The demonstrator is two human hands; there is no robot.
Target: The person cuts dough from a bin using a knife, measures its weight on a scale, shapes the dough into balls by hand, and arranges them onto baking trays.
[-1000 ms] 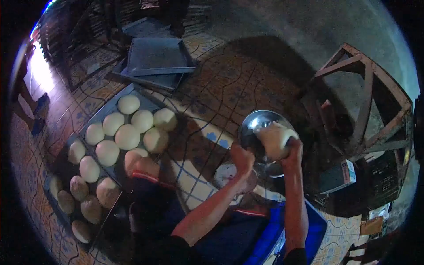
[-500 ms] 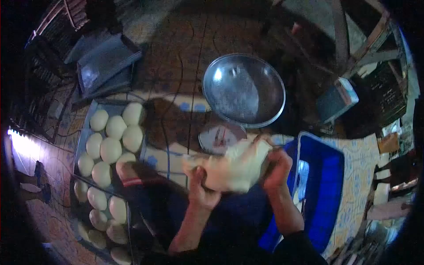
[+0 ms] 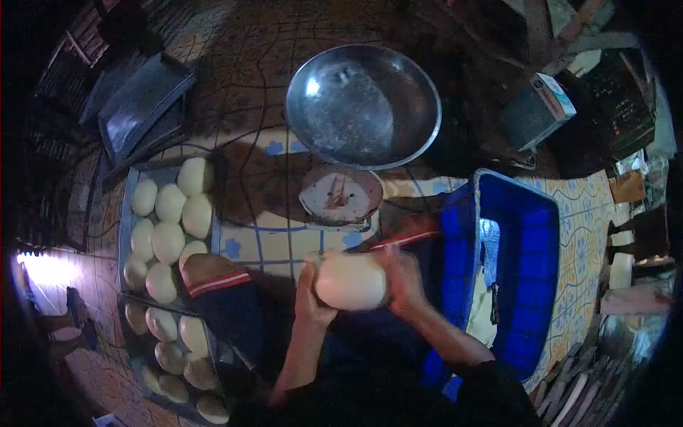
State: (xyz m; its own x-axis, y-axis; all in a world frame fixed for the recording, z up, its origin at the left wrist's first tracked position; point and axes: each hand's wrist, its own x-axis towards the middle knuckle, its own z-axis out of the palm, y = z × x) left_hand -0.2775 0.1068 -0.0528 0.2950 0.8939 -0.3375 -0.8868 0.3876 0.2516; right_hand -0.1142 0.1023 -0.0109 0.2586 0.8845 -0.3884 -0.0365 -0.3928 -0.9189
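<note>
A pale, smooth, rounded lump of dough (image 3: 351,282) is held above my lap. My left hand (image 3: 310,295) wraps its left side, and my right hand (image 3: 404,282) presses its right side, slightly blurred. Just beyond the dough, a round scale (image 3: 341,195) with a whitish face rests on the floor. Farther off lies a wide metal bowl (image 3: 363,107) with a shiny, bare-looking inside. To the left, several similar dough balls (image 3: 168,243) fill two metal trays (image 3: 125,235).
A deep blue crate (image 3: 526,277) stands at my right. Stacked metal trays (image 3: 142,103) lie at the upper left. A box (image 3: 541,110) and wooden framing occupy the upper right. My knees flank the dough. Thin sticks (image 3: 576,391) lie at the lower right.
The dough came back from the bowl toward my lap between both hands, and its stretched, uneven shape is now round. My left hand has closed on it. The view has tilted downward.
</note>
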